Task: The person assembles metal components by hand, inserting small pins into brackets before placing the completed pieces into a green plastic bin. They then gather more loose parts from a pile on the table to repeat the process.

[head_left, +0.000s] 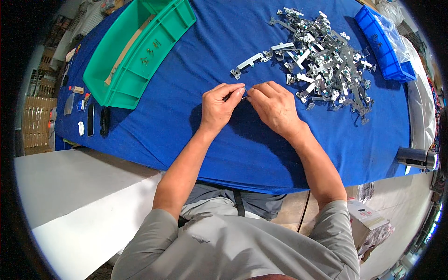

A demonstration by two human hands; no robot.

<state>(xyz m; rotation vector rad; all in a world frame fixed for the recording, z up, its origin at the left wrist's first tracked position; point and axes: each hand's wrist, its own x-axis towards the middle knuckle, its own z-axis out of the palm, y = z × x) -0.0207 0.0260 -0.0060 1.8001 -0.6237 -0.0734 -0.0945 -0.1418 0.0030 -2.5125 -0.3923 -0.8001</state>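
Small part point(244, 97) | was above blue cloth point(214, 46), between both hands | left hand point(217, 108) pinched it; right hand point(276, 109) curled close, grip unclear | likely risk was slipping, if pinch loosened

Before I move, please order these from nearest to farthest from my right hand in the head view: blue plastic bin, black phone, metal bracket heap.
1. Metal bracket heap, ahead-right
2. Blue plastic bin, right, beyond the heap
3. Black phone, far left
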